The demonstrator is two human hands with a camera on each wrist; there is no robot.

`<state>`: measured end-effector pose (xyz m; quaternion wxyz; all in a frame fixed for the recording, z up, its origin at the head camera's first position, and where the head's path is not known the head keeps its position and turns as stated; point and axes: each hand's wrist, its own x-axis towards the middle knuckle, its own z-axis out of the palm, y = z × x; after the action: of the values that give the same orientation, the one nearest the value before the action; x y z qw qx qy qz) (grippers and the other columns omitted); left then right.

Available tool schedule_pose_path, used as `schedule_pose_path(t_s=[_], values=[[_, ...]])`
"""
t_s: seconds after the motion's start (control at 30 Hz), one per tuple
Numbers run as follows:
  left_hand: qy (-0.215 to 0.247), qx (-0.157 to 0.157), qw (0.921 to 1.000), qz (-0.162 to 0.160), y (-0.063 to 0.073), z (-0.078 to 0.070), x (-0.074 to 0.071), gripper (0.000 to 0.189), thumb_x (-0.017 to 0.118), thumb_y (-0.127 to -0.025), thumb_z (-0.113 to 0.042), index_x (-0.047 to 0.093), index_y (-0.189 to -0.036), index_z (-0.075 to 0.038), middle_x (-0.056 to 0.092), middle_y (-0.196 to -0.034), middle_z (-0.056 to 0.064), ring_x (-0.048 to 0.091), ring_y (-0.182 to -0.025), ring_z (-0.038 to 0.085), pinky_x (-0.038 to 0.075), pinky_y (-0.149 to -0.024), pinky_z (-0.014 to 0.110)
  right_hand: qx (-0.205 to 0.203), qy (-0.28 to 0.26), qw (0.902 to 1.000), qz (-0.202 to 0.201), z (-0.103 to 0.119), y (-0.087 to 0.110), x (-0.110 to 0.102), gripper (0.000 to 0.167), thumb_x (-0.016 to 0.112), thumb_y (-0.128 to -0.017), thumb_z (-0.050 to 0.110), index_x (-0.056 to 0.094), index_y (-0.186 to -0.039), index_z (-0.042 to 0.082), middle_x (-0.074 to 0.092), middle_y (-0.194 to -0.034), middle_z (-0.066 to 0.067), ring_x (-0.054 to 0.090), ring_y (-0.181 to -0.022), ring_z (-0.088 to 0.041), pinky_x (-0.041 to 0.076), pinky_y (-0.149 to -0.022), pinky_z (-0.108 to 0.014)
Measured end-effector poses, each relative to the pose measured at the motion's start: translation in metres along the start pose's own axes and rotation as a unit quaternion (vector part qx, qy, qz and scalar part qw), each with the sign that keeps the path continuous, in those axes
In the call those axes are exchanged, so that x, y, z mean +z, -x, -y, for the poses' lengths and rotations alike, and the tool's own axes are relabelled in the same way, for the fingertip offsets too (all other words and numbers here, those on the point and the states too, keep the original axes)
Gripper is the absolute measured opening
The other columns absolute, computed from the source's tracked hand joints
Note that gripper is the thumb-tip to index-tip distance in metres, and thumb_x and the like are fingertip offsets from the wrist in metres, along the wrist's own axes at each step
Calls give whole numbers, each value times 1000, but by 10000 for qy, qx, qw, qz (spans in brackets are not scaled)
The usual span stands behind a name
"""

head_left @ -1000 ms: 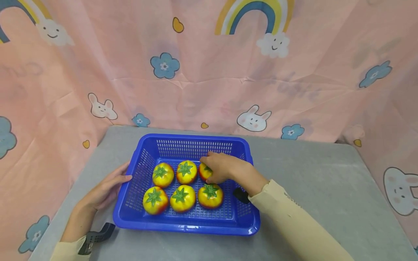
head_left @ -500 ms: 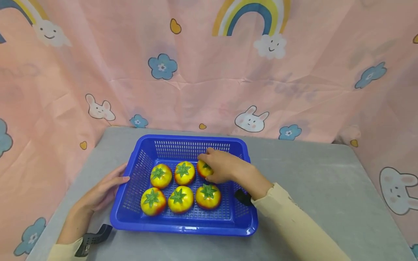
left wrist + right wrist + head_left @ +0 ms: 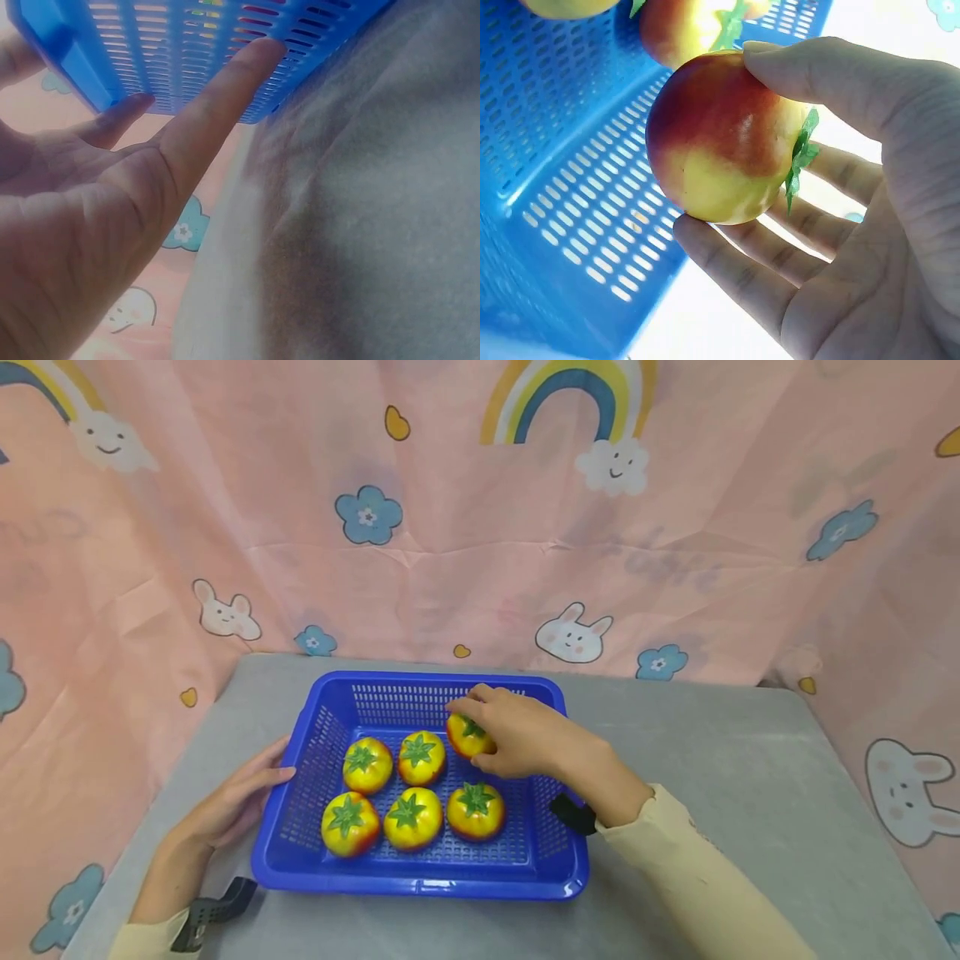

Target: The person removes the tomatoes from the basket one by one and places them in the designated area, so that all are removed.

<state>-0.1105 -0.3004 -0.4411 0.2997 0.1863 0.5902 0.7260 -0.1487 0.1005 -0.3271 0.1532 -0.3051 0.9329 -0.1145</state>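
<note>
A blue plastic basket (image 3: 420, 887) with slotted walls stands on the grey table. My left hand (image 3: 238, 793) holds its left side, thumb on the rim and fingers against the outer wall. In the left wrist view, extended fingers (image 3: 217, 97) touch the slots. My right hand (image 3: 521, 731) grips a yellow-and-red tomato (image 3: 467, 737) with a green star-shaped leaf top, at the basket's back right. The right wrist view has this tomato (image 3: 720, 142) between thumb and fingertips, raised above the slotted floor. Several similar tomatoes, such as the front right one (image 3: 477, 814), sit in two rows.
Grey table surface (image 3: 720, 793) extends to the right of the basket. A pink cloth (image 3: 465, 585) printed with rainbows, rabbits and flowers hangs behind and at both sides. Dark straps (image 3: 217, 912) circle the wrists.
My right hand has lifted its tomato a little up and toward the back wall of the basket. The left hand stays at the left rim. The view has shifted slightly.
</note>
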Motion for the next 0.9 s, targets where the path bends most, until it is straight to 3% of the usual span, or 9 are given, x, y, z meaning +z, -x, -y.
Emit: schedule_pose_path(t_s=[0.2, 0.5, 0.7, 0.9], values=[[-96, -73, 9999, -78, -1, -2, 1, 69, 30, -112, -8, -9, -169, -8, 54, -153, -10, 66, -133, 16, 60, -105, 39, -120, 39, 9996, -241, -1, 14, -4, 66, 80, -94, 27, 54, -154, 17, 58, -153, -11, 60, -135, -31, 53, -115, -52], [-156, -132, 9997, -157, 1, -3, 0, 70, 30, -112, -8, -10, -169, -7, 54, -153, -11, 66, -132, 16, 60, -104, 39, -269, -250, 9958, -833, -13, 33, -6, 69, 81, -93, 24, 53, -155, 16, 57, -150, -12, 59, -131, -31, 57, -110, -49], [-83, -38, 9999, -127, 6, -3, -3, 67, 29, -112, -7, -3, -170, -10, 55, -154, -10, 64, -134, 14, 59, -106, 37, -380, -541, 9892, -1308, -21, 41, -7, 70, 81, -92, 19, 52, -155, 12, 56, -147, -14, 60, -127, -30, 59, -106, -47], [-20, -19, 10000, -57, 10, -3, -4, 66, 27, -112, -6, -2, -170, -11, 54, -155, -8, 63, -136, 14, 58, -107, 37, -148, -789, 9825, -1683, -29, 50, -5, 73, 79, -94, 23, 47, -159, 18, 44, -161, -16, 58, -136, -37, 58, -108, -54]])
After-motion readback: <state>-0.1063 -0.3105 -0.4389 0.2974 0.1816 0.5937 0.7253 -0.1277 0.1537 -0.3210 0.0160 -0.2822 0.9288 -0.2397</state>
